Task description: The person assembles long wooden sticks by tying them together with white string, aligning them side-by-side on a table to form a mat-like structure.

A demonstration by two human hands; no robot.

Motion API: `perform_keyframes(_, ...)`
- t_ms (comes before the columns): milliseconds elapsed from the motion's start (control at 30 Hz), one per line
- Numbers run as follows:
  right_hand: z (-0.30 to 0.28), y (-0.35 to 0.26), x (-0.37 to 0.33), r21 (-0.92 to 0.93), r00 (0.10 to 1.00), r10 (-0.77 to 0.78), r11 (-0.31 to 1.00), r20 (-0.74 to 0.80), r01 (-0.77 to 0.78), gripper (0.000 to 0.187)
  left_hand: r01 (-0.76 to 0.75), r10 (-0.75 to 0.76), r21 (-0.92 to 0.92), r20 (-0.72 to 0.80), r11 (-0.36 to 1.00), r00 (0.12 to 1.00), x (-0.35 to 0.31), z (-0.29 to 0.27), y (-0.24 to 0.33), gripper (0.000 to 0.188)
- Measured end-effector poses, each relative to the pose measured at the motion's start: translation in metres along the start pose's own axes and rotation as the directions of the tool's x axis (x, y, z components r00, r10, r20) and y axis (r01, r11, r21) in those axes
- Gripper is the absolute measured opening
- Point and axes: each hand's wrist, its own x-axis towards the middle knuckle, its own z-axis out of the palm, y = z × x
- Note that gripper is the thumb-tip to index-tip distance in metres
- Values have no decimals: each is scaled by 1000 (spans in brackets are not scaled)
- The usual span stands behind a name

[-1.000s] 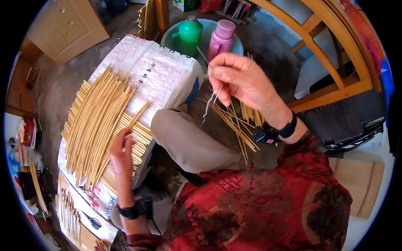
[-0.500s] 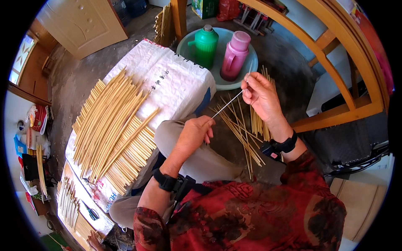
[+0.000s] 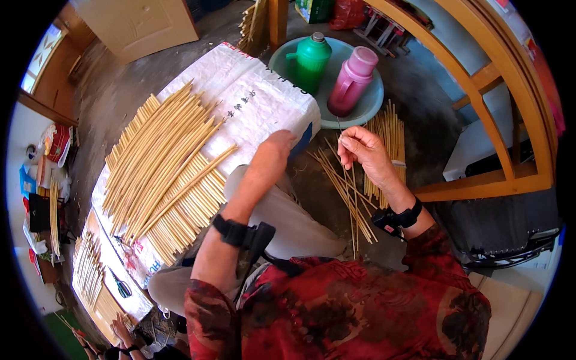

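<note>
My right hand [image 3: 367, 153] is pinching a skinny, dark needle [image 3: 339, 125]. Left hand [image 3: 275, 151] is kinda blurry, can't tell its grip.

The tabletop [image 3: 277, 101], wrapped in white woven sheeting [image 3: 240, 69] with dark printed marks, carries a row of straw-coloured sticks [image 3: 193, 223] laid side by side from its left edge to its right, a second layer of stalks [image 3: 161, 159] lying lengthwise across them.

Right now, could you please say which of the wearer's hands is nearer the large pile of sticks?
Left: the left hand is to the right of the large pile, apart from it; the right hand is farther off on the same side.
</note>
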Motion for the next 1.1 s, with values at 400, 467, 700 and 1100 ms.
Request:
perform_keyframes(400, 95, 9, 5, -145, 973, -143, 975, 179, 170, 8, 228, -482, -443, -627, 867, 612, -289, -171, 40, 21)
perform_keyframes(467, 123, 16, 20, -155, 951, -150, 968, 271, 197, 7, 402, -562, -422, -749, 813, 350, -364, -175, 45, 29)
perform_keyframes(700, 142, 48, 57, -507, 934, 1, 840, 357, 192, 10, 449, -831, -855, -434, 258, -349, -612, 12, 31, 24)
perform_keyframes(1100, 191, 60, 61, -539, 884, -3, 792, 468, 288, 6, 669, -884, -708, -437, 226, -164, -621, 69, -39, 19)
